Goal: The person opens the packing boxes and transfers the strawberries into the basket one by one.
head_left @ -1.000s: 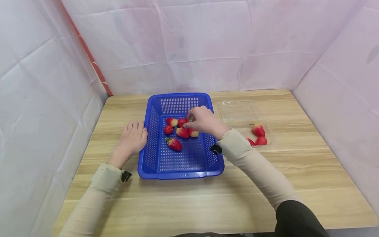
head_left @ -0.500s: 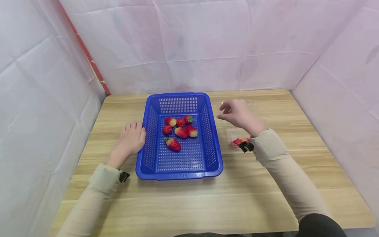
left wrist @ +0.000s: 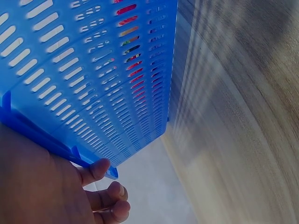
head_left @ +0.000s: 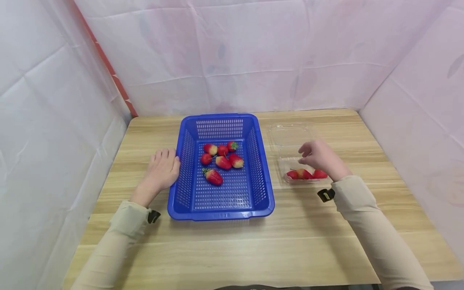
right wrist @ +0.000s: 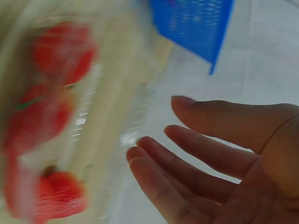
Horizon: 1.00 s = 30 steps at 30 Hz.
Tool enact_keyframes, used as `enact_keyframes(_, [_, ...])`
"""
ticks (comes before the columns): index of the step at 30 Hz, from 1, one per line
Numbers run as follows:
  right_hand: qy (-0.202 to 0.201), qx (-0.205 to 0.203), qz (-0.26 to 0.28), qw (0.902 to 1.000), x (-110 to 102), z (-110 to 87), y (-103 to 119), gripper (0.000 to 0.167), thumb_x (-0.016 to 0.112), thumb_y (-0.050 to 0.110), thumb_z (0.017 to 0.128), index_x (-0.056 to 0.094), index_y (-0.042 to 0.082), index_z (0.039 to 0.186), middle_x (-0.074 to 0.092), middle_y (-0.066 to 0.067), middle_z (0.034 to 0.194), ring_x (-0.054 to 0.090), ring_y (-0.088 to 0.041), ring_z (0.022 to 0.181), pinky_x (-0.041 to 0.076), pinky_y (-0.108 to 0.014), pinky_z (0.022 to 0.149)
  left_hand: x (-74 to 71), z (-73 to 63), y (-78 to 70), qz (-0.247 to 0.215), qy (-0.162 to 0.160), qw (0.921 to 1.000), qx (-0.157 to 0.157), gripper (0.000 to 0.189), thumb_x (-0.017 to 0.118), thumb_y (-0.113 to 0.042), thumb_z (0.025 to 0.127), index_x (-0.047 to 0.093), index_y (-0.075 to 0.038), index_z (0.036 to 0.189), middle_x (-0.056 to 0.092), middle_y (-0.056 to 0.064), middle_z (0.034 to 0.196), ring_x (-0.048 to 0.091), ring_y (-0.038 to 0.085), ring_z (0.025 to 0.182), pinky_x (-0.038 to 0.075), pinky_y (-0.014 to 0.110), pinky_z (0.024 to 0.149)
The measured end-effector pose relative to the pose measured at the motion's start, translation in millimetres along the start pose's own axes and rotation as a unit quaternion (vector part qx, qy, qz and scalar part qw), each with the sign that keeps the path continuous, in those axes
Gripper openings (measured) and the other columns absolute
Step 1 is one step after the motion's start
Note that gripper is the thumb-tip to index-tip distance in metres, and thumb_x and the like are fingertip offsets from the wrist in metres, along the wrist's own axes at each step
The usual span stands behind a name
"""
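There they were, red fruits [head_left: 305, 174] in the clear box [head_left: 284, 164], just nearer me than my right hand [head_left: 320, 156], which hung loose and empty!

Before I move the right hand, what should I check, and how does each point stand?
1. Right hand free: ok, holding nothing.
2. Container lid open: ok, laid back.
3. Fruit in the clear container: ok, at least three red pieces.
4. Left hand touching the blue basket: ok.
5. Left hand's pressure: cannot tell.
6. Room in the basket: ok, bare mesh floor at the near end.
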State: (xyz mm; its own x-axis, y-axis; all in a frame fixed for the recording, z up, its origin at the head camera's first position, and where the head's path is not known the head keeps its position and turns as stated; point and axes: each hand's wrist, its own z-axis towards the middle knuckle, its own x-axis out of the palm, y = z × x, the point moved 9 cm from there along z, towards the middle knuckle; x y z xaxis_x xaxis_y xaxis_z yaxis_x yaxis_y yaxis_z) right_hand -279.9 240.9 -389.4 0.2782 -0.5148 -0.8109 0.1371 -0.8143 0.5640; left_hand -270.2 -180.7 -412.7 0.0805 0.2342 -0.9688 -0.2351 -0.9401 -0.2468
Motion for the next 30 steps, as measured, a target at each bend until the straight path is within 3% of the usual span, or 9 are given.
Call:
enact_keyframes(11, [0.026, 0.026, -0.012, 0.9992, 29, -6.9, -44, 0.037, 0.078, 0.003, 0.074, 0.064, -0.015, 0.103, 0.068, -0.029, 0.093, 0.066, -0.041, 0.088, 0.051, -0.053, 0.078, 2.1, 1.2, 2.6, -0.002, 0.0, 1.0, -0.001, 0.035, 0.022, -0.028, 0.105, 0.044, -0.001, 0.11, 0.043, 0.016, 0.101, 0.037, 0.035, 0.094, 0.03, 0.048, 0.081])
enact_keyframes(18, [0.022, 0.045, -0.032, 0.9983, 37, -4.8, -54, 0.032, 0.08, 0.003, 0.072, 0.067, -0.008, 0.099, 0.071, -0.02, 0.091, 0.067, -0.032, 0.085, 0.051, -0.047, 0.075, 2.5, 0.6, 2.4, -0.003, -0.002, 1.0, -0.002, 0.035, 0.022, -0.027, 0.105, 0.044, -0.001, 0.11, 0.043, 0.016, 0.1, 0.037, 0.035, 0.094, 0.03, 0.047, 0.08])
enact_keyframes(30, [0.007, 0.059, -0.033, 0.9977, 40, -2.0, -57, 0.038, 0.084, 0.003, 0.071, 0.067, -0.012, 0.102, 0.07, -0.023, 0.091, 0.066, -0.035, 0.084, 0.05, -0.049, 0.075, 2.1, 0.4, 2.4, -0.002, -0.006, 1.0, -0.001, 0.034, 0.023, -0.026, 0.105, 0.044, 0.0, 0.11, 0.044, 0.017, 0.101, 0.038, 0.036, 0.094, 0.03, 0.048, 0.081])
